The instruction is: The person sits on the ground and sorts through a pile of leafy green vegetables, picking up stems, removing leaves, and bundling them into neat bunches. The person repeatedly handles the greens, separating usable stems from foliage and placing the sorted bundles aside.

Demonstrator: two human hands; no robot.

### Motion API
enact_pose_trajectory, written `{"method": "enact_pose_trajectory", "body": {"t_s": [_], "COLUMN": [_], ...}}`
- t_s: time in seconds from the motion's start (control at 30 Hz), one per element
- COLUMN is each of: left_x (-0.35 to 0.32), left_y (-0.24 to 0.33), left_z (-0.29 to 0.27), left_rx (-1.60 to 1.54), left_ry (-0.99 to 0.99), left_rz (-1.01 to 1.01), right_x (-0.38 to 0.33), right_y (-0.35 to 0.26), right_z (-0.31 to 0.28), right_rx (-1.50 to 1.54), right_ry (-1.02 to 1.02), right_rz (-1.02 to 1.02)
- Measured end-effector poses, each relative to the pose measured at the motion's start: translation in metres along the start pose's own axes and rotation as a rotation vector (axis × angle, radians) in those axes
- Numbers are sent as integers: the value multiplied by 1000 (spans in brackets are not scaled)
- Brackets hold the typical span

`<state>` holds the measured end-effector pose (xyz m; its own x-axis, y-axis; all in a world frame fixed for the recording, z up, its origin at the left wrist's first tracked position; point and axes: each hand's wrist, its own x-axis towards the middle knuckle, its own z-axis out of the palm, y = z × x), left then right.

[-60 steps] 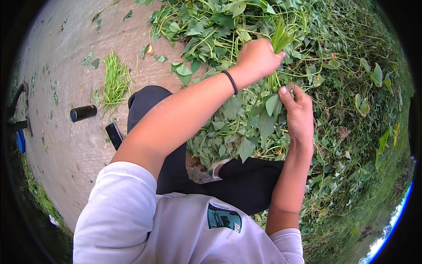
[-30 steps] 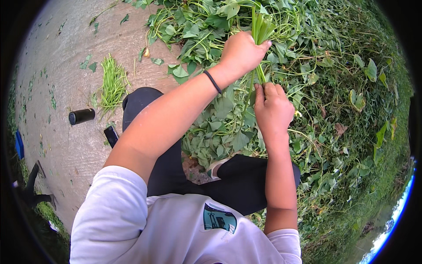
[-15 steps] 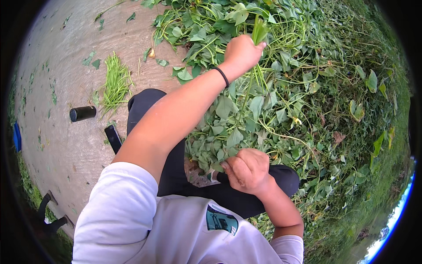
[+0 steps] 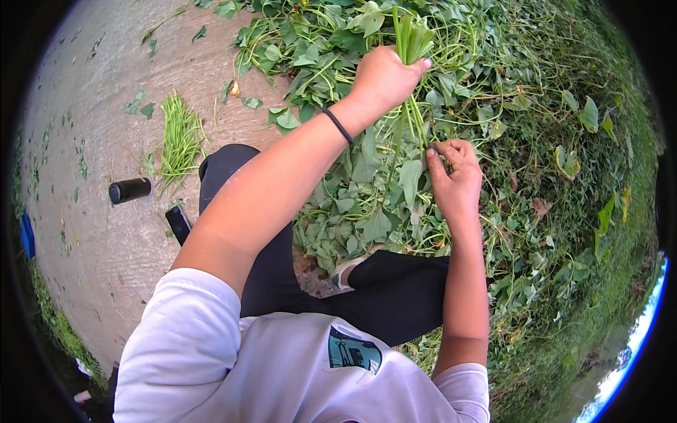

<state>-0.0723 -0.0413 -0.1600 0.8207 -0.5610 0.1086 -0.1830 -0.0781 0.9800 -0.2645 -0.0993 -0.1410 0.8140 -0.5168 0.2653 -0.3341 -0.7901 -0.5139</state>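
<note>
My left hand [image 4: 388, 76] is closed around a bundle of green stems [image 4: 414, 41], their thick ends sticking up above the fist and thinner stems hanging below it. My right hand [image 4: 457, 176] is just under and to the right of it, thumb and forefinger pinched at the lower end of one hanging stem. Beneath both hands spreads a large heap of leafy green vines [image 4: 374, 222]. On the ground to my left lies a pile of stripped green stems [image 4: 181, 137].
A black cylinder [image 4: 130, 190] and a dark phone [image 4: 178, 224] lie left of my knee. Loose leaves dot the concrete ground [image 4: 92, 247]. Something blue [image 4: 27, 236] is at the far left edge. Grass [image 4: 620, 282] borders the vines on the right.
My right hand has moved forward from beside my knee up to the hanging stems, and its fist has become a pinch. My left hand keeps the bundle and has shifted slightly left.
</note>
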Motion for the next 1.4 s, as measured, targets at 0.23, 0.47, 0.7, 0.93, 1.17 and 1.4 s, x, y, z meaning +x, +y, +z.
{"method": "enact_pose_trajectory", "body": {"t_s": [0.23, 0.47, 0.7, 0.93, 1.17, 1.4], "left_x": [-16, 6, 1, -15, 21, 20], "left_y": [9, 13, 16, 21, 17, 35], "left_z": [5, -20, -15, -3, -53, -51], "left_rx": [104, -16, -24, 42, -256, -265], "left_ry": [5, 198, 165, 136, 249, 392], "left_rz": [73, 118, 102, 200, 59, 105], "right_x": [26, 15, 7, 21, 10, -18], "right_y": [22, 33, -17, 8, 30, -1], "right_z": [16, -1, -3, 26, 9, 29], "right_rx": [969, 1051, 850, 891, 838, 472], "right_ry": [227, 214, -293, 147, -156, -472], "right_rz": [721, 825, 518, 726, 708, 334]}}
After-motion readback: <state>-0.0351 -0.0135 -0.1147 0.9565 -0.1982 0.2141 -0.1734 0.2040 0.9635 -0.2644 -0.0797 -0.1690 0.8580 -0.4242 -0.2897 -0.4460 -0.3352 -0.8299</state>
